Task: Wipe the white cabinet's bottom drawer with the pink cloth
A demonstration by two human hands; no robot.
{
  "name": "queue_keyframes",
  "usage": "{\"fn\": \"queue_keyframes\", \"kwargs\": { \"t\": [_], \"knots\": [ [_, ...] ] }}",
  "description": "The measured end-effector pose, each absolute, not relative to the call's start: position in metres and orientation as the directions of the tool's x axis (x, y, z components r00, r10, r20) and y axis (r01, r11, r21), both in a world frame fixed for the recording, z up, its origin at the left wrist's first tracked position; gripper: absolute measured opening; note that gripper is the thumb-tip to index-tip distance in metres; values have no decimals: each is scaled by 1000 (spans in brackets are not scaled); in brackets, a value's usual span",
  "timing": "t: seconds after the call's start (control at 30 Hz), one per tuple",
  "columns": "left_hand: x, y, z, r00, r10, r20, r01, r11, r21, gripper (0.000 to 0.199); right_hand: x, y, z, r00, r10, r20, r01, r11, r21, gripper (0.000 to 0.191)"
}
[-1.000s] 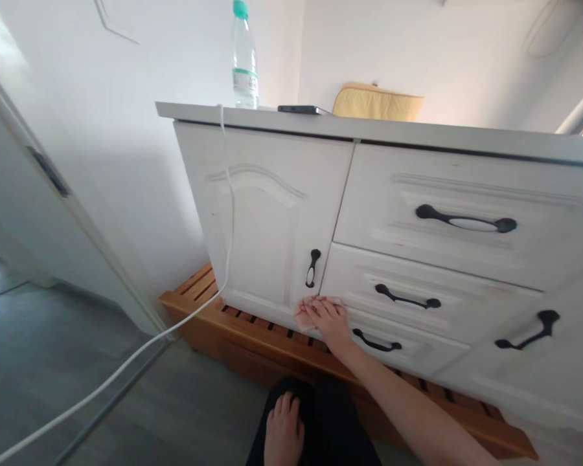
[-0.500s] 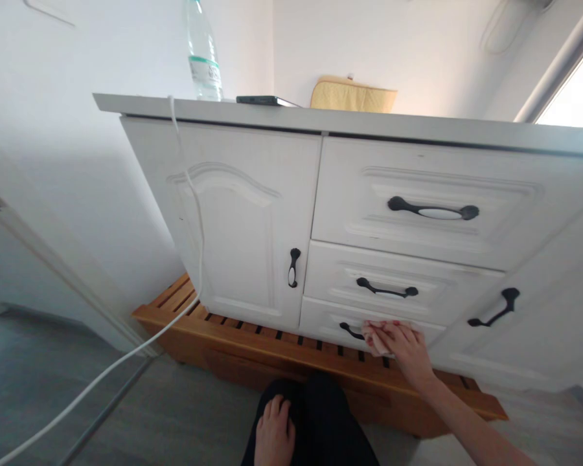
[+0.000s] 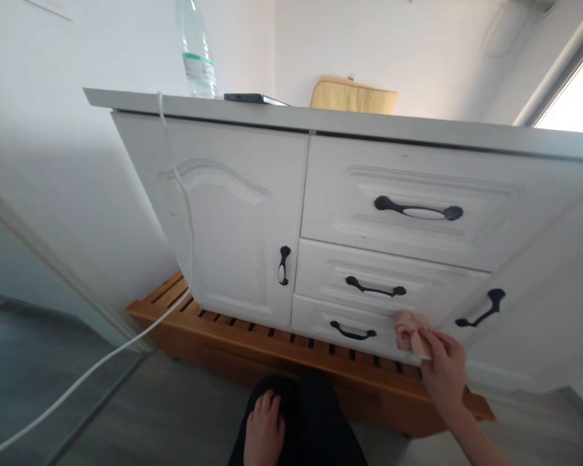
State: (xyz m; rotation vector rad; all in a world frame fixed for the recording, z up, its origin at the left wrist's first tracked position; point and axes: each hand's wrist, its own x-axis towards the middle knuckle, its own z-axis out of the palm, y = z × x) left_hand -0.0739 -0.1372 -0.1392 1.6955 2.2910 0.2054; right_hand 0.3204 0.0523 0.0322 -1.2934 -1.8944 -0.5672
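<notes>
Right hand (image 3: 445, 372) closed round the pink cloth (image 3: 410, 331), now right of the lowest drawer's (image 3: 313, 317) handle (image 3: 352, 335), baring it; left hand (image 3: 264, 430) loosely open on the knee (image 3: 291, 391), nothing visibly held

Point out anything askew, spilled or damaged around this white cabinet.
The white cable looks untidy: it hangs loose over the countertop edge, down the left door and across the slatted wooden bench, where it might snag. A small dark mark on that door could be dirt or a chip. No spill shows.
</notes>
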Motion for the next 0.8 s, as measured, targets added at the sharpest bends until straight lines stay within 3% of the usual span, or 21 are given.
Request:
{"fn": "queue_keyframes", "kwargs": {
  "t": [0.2, 0.3, 0.37, 0.47, 0.53, 0.6, 0.7, 0.8],
  "knots": [
    [-78, -142, -143, -273, 955, -112, 899, 295, 322, 49, 278, 76, -13, -240, 511, 825, 961, 246, 127, 33],
    [-81, -143, -144, -273, 956, -108, 896, 293, 332, 48, 282, 63, -50, -288, 600, 747, 952, 263, 156, 36],
    [-81, -143, -145, -272, 958, -96, 895, 288, 340, 48, 286, 49, -66, -309, 678, 667, 942, 313, 118, 38],
    [-81, -142, -145, -275, 955, -113, 888, 298, 351, 48, 285, 31, -72, -240, 763, 600, 925, 367, -96, 40],
    [-80, -142, -146, -282, 949, -143, 881, 315, 352, 49, 277, 26, -60, -133, 783, 607, 901, 351, -256, 38],
    [-80, -142, -146, -290, 944, -157, 874, 328, 358, 49, 265, 29, -36, -24, 737, 675, 881, 335, -334, 35],
    [-78, -141, -146, -299, 945, -134, 862, 328, 387, 49, 237, 47, 2, 23, 596, 802, 859, 400, -321, 33],
    [-76, -140, -146, -303, 944, -127, 856, 328, 400, 48, 200, 67, 19, -91, 544, 834, 854, 474, -216, 39]
  ]
}}
